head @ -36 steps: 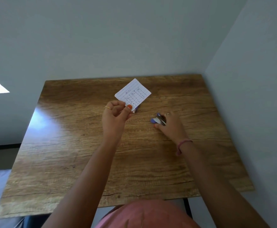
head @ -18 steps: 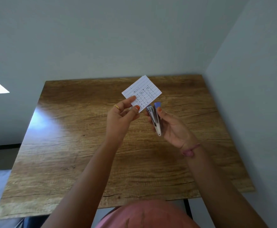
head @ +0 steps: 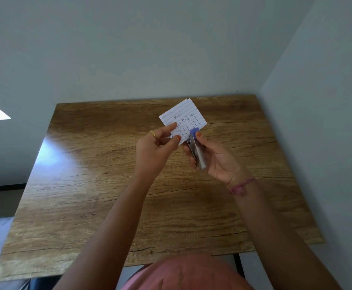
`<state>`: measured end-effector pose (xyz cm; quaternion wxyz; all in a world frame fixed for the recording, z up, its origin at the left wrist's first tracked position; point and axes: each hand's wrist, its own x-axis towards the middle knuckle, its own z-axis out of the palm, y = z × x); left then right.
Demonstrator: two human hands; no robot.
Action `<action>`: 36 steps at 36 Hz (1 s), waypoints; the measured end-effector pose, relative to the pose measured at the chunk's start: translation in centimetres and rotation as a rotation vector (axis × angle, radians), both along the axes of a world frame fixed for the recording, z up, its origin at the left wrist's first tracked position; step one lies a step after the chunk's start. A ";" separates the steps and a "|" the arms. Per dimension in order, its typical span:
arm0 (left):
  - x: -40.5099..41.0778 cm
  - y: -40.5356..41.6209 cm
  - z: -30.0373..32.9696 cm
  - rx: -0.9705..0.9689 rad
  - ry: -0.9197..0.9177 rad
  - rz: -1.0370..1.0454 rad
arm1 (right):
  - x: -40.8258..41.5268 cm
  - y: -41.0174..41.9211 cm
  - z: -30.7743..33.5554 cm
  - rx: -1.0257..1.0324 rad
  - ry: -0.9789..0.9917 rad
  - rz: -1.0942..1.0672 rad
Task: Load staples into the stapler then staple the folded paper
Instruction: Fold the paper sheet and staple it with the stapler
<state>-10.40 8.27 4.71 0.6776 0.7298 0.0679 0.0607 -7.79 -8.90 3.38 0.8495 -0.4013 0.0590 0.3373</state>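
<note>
Grip: left hand (head: 153, 150) pinches 1 folded paper (head: 184, 119), right hand (head: 217, 160) holds 1 stapler (head: 196, 150).

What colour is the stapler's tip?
Blue, on the stapler in the right hand; head view.

A plain room in a home or small office is suggested. A wood-grain table (head: 87, 206) is set into a corner where two bare pale walls (head: 150, 49) meet, at the upper right of the frame. A patch of light is seen at the left edge.
</note>
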 end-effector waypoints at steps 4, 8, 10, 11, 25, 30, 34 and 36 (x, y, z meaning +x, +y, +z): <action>0.1 0.2 0.1 -0.075 -0.016 0.026 | -0.1 0.0 0.1 -0.057 -0.044 0.005; 0.0 0.3 0.2 -0.101 -0.014 -0.003 | -0.3 0.0 0.3 -0.091 -0.078 0.007; -0.1 0.3 0.1 -0.107 -0.009 -0.026 | -0.3 0.0 0.4 -0.077 -0.067 0.006; -0.1 0.3 0.1 -0.104 -0.006 -0.035 | -0.3 0.0 0.4 -0.071 -0.057 0.004; -0.1 0.0 -0.2 -0.022 -0.016 -0.093 | -0.4 0.5 0.5 -0.071 -0.009 -0.049; -0.1 0.1 -0.1 -0.002 -0.057 -0.125 | -0.6 0.7 0.5 -0.085 -0.008 -0.074; -0.6 -0.6 -0.4 -0.174 -0.115 -0.049 | -0.7 1.1 0.5 -0.112 -0.032 -0.090; -0.8 -1.3 -0.6 -0.315 -0.037 0.007 | -0.7 1.2 0.6 -0.131 -0.053 -0.090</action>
